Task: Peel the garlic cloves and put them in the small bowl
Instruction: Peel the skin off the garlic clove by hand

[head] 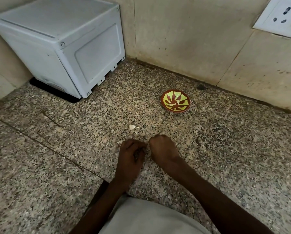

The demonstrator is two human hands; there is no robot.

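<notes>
Both hands are curled close together low over the speckled stone bench, knuckles nearly touching. The left hand and right hand seem to be working something small between their fingertips, probably a garlic clove, though it is hidden from me, so I cannot tell what they pinch. A scrap of pale garlic skin lies just beyond them. The small bowl, red with yellow-green markings, sits farther back to the right and looks empty. Best to hold the clove steady with one hand, pull the skin off in strips with the other, and drop only the bare clove in the bowl.
</notes>
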